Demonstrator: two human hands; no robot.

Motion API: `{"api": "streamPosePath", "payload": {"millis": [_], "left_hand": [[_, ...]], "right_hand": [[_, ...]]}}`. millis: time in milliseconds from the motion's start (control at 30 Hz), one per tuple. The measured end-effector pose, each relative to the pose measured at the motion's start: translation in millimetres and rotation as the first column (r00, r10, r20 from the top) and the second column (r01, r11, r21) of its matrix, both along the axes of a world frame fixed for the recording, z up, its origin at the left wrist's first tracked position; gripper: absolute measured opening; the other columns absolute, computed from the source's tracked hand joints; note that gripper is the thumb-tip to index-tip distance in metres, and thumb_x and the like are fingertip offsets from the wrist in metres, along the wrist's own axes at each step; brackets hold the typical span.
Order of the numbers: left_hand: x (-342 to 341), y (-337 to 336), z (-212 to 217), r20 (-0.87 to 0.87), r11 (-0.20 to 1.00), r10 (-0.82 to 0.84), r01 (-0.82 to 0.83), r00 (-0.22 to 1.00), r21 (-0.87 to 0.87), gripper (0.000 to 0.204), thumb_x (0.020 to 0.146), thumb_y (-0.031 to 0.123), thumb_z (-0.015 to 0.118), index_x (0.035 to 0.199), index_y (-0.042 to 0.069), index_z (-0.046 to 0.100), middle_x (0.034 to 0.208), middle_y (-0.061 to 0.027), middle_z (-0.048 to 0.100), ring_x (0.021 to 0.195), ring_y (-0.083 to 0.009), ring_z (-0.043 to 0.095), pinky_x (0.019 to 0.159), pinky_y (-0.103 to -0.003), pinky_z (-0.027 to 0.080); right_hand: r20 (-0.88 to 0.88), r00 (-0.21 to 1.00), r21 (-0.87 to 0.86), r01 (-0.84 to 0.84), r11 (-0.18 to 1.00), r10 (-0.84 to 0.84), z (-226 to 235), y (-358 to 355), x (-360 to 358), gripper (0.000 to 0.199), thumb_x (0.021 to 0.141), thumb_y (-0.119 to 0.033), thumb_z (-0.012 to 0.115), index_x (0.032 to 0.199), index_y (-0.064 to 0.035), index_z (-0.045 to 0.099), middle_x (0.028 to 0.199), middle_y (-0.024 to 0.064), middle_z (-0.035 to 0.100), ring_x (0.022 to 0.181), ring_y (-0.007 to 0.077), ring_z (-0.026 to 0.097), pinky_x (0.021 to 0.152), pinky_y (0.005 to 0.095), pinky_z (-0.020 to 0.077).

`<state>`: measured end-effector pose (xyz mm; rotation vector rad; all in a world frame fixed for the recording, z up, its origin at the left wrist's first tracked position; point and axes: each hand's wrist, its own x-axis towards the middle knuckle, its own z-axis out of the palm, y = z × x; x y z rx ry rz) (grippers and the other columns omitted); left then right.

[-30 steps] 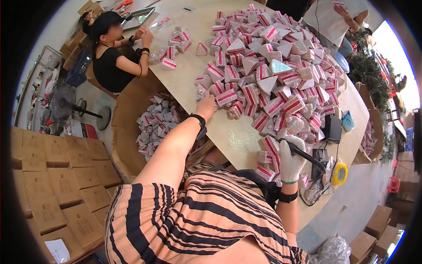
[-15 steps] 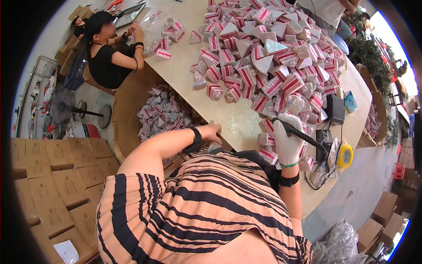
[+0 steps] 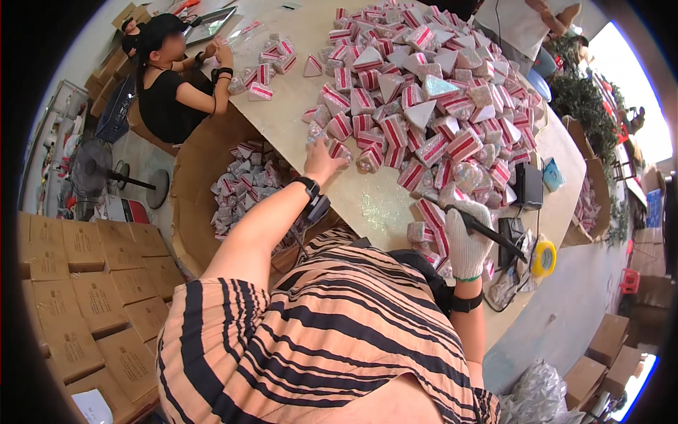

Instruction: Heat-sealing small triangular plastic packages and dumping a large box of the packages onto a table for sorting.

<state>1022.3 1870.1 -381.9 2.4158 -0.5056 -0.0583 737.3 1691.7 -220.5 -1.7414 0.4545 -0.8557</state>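
Observation:
My bare left hand [image 3: 323,162] reaches to the near left edge of a big pile of wedge-shaped toy cake slices [image 3: 417,106], silvery with pink and white stripes. Its thumb and fingers are apart around one glittery cake slice [image 3: 340,150], which still rests on the table. In a white knit glove, my right hand [image 3: 469,240] is closed on a black, pen-like tool [image 3: 487,230] with a thin tip pointing left. The tool's exact kind is unclear. Several cake slices [image 3: 419,232] lie just left of the glove, partly hidden by it.
A pale table [image 3: 381,205] carries the pile. Black boxes [image 3: 526,185] and yellow tape [image 3: 543,258] lie right. A large carton [image 3: 185,191] of cake slices stands below the left edge. Another person [image 3: 173,92] works at far left. Stacked cartons [image 3: 99,297] fill the lower left.
My left hand has moved from the table's near edge forward to the cake slices. My right hand keeps hold of the black tool. The view has shifted slightly.

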Motion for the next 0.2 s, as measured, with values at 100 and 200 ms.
{"api": "streamPosePath", "payload": {"millis": [100,200], "left_hand": [[6,-17,-15,-0.018,1.000,-0.003,0.004,1.000,0.024,0.063,0.065,0.027,0.079,0.115,0.007,0.047,0.111,-0.0175,0.057,0.101,-0.0360,0.058,0.085,-0.043,0.048],[4,-28,-15,-0.205,0.997,-0.011,0.025,0.979,0.067,0.058,0.068,0.027,0.076,0.116,0.010,0.048,0.120,-0.0177,0.053,0.107,-0.0352,0.056,0.088,-0.044,0.047]], "right_hand": [[-0.049,0.999,0.019,0.002,1.000,-0.001,1,-3,-4,0.016,0.083,-0.001,0.065,0.096,-0.0042,0.059,0.087,0.0014,0.059,0.072,0.0067,0.055,0.063,0.0217,0.0459],[-0.062,0.998,0.018,0.019,1.000,-0.018,5,-2,-5,0.016,0.084,-0.002,0.065,0.098,-0.0050,0.059,0.089,0.0024,0.060,0.071,0.0078,0.056,0.062,0.0215,0.0462]]}}
